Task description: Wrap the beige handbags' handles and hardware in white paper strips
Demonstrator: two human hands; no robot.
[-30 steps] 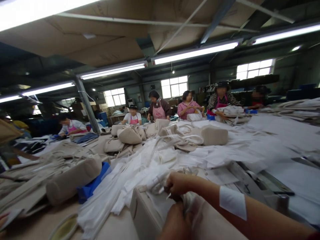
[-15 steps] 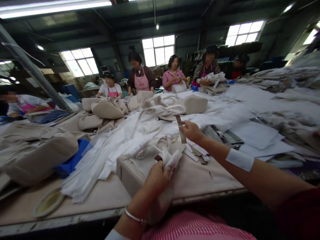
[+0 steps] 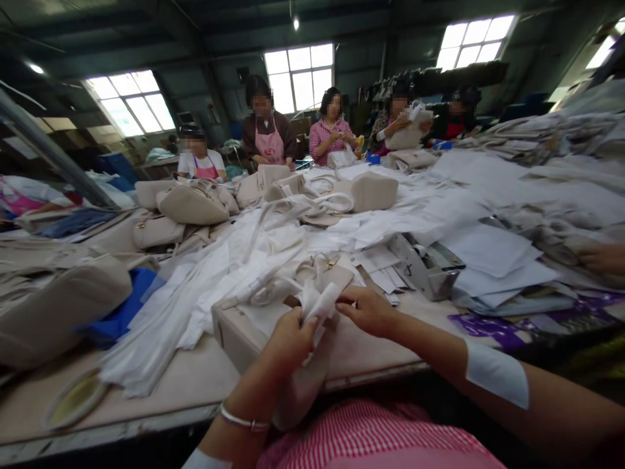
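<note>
A pale beige handbag (image 3: 229, 332) lies tilted at the table's front edge, partly hidden by my arms. My left hand (image 3: 290, 335) is closed around a bunch of white wrapping (image 3: 317, 296) on top of the bag. A small brown tab (image 3: 291, 301) pokes out just above its fingers. My right hand (image 3: 366, 311) has its fingers pinched together at the right side of the same wrapping. What those fingertips hold is hidden. Behind the wrapping, a handle and a gold-coloured metal fitting (image 3: 333, 262) of the bag show.
Right of the bag are paper strips (image 3: 385, 273), a metal box (image 3: 424, 264) and white sheets (image 3: 493, 254). A tape roll (image 3: 75, 398) lies front left, beside long white tissue (image 3: 151, 345). More beige bags (image 3: 195, 203) fill the back; several co-workers stand beyond. Someone's hand (image 3: 603, 258) reaches in at right.
My right hand has come down and left to the wrapping; the grey-brown strip it held up no longer shows clearly. My left hand keeps its grip. The view has shifted slightly.
</note>
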